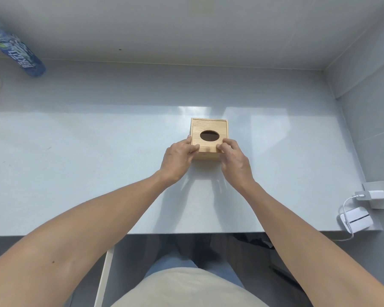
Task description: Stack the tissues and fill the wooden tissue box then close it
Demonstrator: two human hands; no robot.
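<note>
A small square wooden tissue box (208,126) stands on the pale table (98,140), right of centre. Its flat lid with a dark oval opening (209,135) lies on top. My left hand (177,157) grips the box's near left corner, thumb on the lid's near edge. My right hand (233,155) grips the near right corner, fingertips on the lid. No tissue shows through the opening or anywhere on the table.
A blue plastic water bottle (16,49) stands at the far left by the wall. At the right edge sit a white charger plugged into a socket block (374,194) and a white device (356,219) with a cable. Walls close the back and right side.
</note>
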